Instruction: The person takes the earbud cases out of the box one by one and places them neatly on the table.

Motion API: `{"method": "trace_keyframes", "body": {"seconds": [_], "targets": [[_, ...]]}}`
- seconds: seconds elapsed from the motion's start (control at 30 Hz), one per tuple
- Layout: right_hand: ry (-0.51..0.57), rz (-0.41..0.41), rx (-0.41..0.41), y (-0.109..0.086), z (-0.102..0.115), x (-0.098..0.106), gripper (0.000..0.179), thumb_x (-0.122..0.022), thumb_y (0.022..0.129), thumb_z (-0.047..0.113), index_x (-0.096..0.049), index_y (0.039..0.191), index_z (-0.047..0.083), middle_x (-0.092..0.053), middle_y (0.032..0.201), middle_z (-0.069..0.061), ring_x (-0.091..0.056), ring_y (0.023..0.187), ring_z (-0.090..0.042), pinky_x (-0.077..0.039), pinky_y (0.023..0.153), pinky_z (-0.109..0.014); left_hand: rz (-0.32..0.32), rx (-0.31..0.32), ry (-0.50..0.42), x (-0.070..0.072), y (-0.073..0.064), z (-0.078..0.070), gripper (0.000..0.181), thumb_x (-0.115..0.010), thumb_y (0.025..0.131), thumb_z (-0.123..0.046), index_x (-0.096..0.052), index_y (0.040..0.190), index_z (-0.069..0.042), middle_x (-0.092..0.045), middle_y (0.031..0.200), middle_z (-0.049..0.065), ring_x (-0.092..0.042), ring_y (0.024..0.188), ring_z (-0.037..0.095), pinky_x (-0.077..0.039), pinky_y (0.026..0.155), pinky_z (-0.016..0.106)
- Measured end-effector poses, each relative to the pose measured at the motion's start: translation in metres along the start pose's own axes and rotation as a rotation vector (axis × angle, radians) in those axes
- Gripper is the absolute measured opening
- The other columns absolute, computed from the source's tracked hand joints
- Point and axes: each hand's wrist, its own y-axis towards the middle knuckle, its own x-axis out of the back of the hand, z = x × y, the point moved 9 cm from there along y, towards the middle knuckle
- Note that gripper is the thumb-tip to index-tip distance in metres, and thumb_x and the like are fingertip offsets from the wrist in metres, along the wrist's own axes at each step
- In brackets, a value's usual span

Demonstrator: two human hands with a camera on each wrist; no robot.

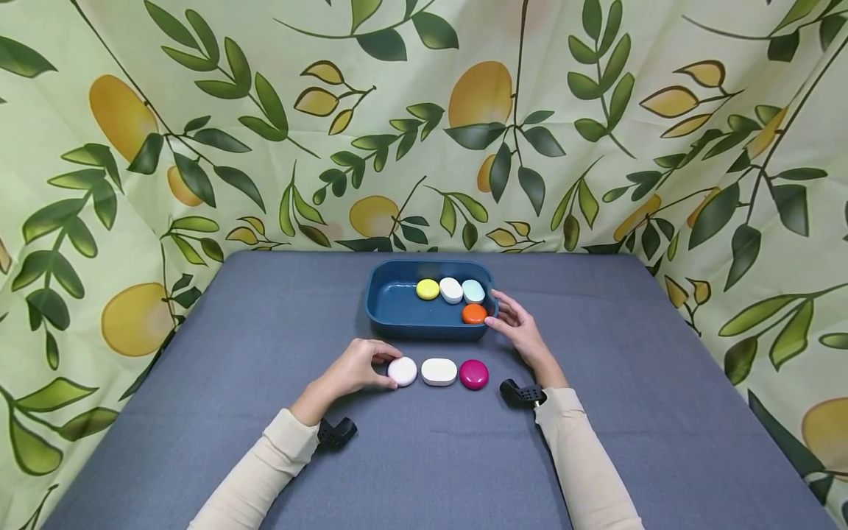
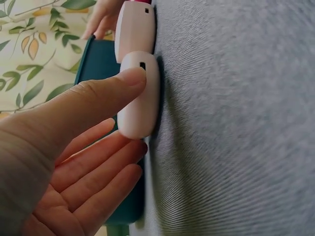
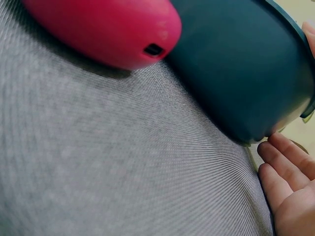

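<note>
My left hand pinches a round white earbud case lying on the grey cloth, thumb on its near edge. In the left wrist view, the thumb lies beside the port of this case. To its right are an oblong white case and a round magenta case. My right hand is at the right end of a blue tray, its extended fingertips right at the end wall. The tray's right part holds a yellow case, a white one, a pale blue one and an orange one.
Grey cloth covers the table. Behind and at both sides hangs a curtain printed with leaves and fruit. The left part of the tray shows bare floor. Each wrist wears a black camera mount.
</note>
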Motion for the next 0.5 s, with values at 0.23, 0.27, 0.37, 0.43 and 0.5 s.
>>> {"method": "trace_keyframes", "body": {"seconds": [0.23,0.27,0.37,0.43,0.5], "targets": [[0.004,-0.003,-0.001,0.000,0.001,0.001,0.062,-0.062,0.093,0.008,-0.035,0.149,0.010,-0.045,0.144,-0.028,-0.047,0.131,-0.043,-0.045,0.086,-0.003,-0.036,0.003,-0.004,0.011,-0.001,-0.008,0.043,-0.084,0.070,-0.012,-0.070,0.107,0.004,-0.073,0.107,0.018,-0.071,0.100,0.029,-0.058,0.089,0.036],[0.004,-0.003,-0.001,0.000,0.001,0.000,0.062,-0.062,0.093,0.008,-0.036,0.148,0.010,-0.045,0.144,-0.028,-0.047,0.131,-0.042,-0.045,0.086,-0.003,-0.041,0.003,-0.008,0.012,-0.001,-0.009,0.043,-0.084,0.071,-0.012,-0.070,0.108,0.004,-0.073,0.108,0.018,-0.071,0.100,0.029,-0.057,0.090,0.036],[0.001,-0.002,0.002,0.000,0.001,0.000,0.062,-0.062,0.093,0.008,-0.035,0.148,0.009,-0.045,0.144,-0.029,-0.047,0.131,-0.043,-0.045,0.086,-0.003,-0.059,-0.013,-0.008,0.017,-0.002,-0.015,0.041,-0.082,0.073,-0.011,-0.069,0.109,0.004,-0.073,0.109,0.017,-0.071,0.101,0.029,-0.057,0.091,0.038],[0.012,-0.003,0.002,0.000,0.001,-0.001,0.061,-0.062,0.092,0.007,-0.036,0.148,0.010,-0.045,0.144,-0.029,-0.047,0.131,-0.042,-0.045,0.086,-0.003,-0.069,-0.022,-0.009,0.019,0.000,-0.019,0.040,-0.080,0.076,-0.011,-0.069,0.111,0.004,-0.073,0.110,0.017,-0.070,0.101,0.029,-0.057,0.091,0.038],[0.017,-0.003,0.006,0.000,0.001,-0.001,0.062,-0.061,0.092,0.006,-0.036,0.148,0.009,-0.045,0.144,-0.029,-0.047,0.131,-0.043,-0.045,0.086,-0.003,-0.070,-0.024,-0.009,0.019,0.003,-0.022,0.039,-0.079,0.078,-0.012,-0.069,0.112,0.003,-0.072,0.112,0.016,-0.070,0.103,0.028,-0.056,0.092,0.039]]}}
